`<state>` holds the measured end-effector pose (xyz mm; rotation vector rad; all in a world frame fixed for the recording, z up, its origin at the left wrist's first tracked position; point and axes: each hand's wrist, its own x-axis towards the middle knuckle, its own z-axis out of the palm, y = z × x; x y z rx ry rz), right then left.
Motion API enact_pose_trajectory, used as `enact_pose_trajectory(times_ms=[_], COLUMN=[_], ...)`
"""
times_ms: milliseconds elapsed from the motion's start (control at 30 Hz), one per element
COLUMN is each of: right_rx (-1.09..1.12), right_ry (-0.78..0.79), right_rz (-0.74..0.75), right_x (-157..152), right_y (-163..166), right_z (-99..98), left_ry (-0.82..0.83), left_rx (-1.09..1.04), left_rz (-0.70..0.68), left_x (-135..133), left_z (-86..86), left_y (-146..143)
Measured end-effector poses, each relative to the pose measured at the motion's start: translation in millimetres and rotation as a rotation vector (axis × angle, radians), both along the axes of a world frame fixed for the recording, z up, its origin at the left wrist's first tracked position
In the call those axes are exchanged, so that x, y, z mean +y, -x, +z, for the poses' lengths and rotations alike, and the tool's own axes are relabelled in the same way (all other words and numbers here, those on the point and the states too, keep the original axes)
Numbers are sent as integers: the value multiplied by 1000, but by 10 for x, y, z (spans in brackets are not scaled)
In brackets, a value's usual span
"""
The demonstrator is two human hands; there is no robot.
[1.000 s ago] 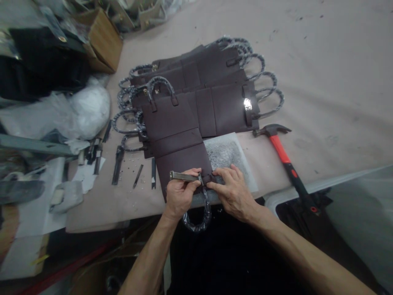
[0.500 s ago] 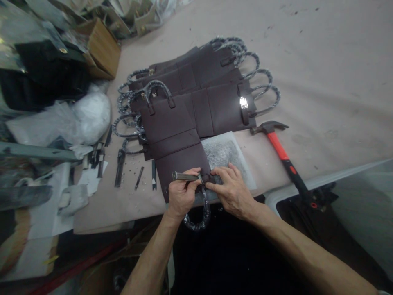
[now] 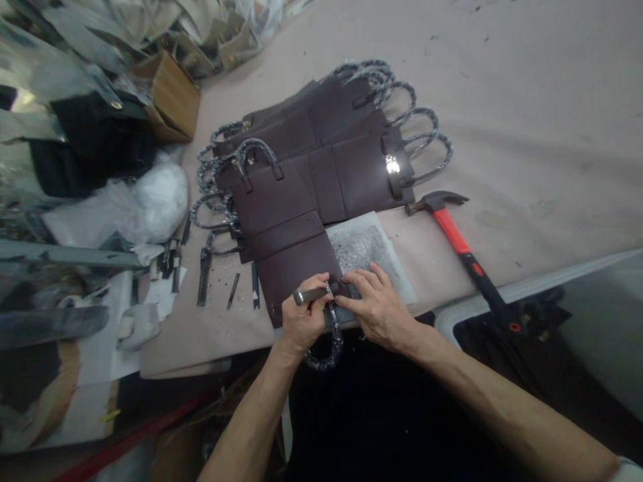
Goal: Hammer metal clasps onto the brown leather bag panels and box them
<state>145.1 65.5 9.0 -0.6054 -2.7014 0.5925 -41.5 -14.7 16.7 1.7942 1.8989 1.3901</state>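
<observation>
One metal tool (image 3: 310, 295) was clasped in the left hand (image 3: 304, 323) at the lower middle of the frame, its far end meeting a small dark strap (image 3: 338, 288). The right hand (image 3: 380, 309), just beside, had its fingertips on the strap; whether they pinched or only pressed could not be told. The strap lay at the near end of a brown panel (image 3: 286, 234), whose wrapped handle (image 3: 338, 341) hung past the front edge of the table (image 3: 527, 167). A speckled slab (image 3: 376, 244) showed beyond the panel's right edge, with stacked panels (image 3: 364, 177) behind. Right of centre, a hammer (image 3: 455, 234) lay with its grip crossing the table edge. Slim tools (image 3: 203, 278) crowded the left; the broadest stretch of tabletop ran toward the upper right
</observation>
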Motion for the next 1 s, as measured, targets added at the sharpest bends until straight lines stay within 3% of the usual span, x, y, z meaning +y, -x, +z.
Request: enact_pose_trajectory(times_ms=[1000], right_rx=[44], right_ry=[8], right_rz=[-24], right_x=[-25], right_y=[8], right_z=[-45], left_ry=[3], left_rx=[144], left_rz=[-37], left_x=[43], left_z=[8], left_y=[-52])
